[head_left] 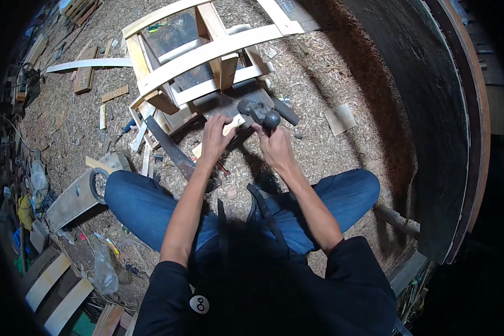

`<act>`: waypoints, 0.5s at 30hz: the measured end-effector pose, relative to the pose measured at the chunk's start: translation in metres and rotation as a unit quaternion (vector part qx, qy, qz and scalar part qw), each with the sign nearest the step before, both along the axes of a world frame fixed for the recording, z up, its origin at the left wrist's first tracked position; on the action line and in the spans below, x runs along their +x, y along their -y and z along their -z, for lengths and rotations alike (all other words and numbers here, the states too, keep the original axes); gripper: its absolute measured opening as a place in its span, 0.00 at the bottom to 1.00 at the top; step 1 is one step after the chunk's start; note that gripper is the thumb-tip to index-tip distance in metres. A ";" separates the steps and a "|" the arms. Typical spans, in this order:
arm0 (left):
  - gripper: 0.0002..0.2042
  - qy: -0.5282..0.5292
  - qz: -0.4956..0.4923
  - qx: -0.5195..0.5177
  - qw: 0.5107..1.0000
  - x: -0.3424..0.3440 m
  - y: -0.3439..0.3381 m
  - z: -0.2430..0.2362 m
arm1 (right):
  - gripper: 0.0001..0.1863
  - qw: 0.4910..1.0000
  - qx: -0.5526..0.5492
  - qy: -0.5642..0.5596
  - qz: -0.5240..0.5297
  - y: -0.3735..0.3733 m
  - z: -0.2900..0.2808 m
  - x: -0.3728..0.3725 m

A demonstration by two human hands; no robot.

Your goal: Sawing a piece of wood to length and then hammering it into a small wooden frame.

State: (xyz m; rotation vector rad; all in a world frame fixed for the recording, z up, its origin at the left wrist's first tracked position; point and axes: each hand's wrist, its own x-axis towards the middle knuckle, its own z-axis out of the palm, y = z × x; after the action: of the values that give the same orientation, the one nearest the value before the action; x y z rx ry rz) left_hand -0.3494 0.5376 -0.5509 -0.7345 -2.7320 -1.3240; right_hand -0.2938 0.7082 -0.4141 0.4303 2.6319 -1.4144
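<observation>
A small pale piece of wood (233, 124) is between the fingers of my left hand (213, 140), which is closed on it just below the wooden frame (218, 47). To its right, my right hand (277, 148) is closed around a dark tool with a round knob (271, 119). The tool's exact kind is unclear, and the hand hides part of it. Both hands are close together over a dark, flat surface (221, 103) at the frame's near side. A handsaw (168, 147) lies left of my left forearm.
Shavings cover the ground. A large dark curved panel (420, 112) stands along the right. Wood offcuts (115, 93) and a long grey board (75, 199) lie at left, with a clear plastic bag (103, 269) below. A square wooden piece (340, 119) lies right of my hands.
</observation>
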 end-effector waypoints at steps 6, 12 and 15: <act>0.15 -0.001 -0.002 -0.007 1.000 0.006 0.001 0.000 | 0.22 0.999 0.026 0.032 -0.030 0.000 0.047 -0.002; 0.16 -0.032 -0.011 -0.055 0.998 0.005 -0.006 0.000 | 0.21 1.000 0.007 0.012 0.017 -0.014 0.056 -0.013; 0.17 -0.047 -0.008 -0.076 0.996 0.006 -0.004 -0.004 | 0.20 0.992 0.030 -0.109 0.061 -0.012 0.075 -0.012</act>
State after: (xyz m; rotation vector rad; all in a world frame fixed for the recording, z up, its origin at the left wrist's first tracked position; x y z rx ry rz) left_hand -0.3430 0.5411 -0.5466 -0.7601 -2.7803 -1.0594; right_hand -0.3059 0.7207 -0.4892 0.4756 2.8719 -1.5000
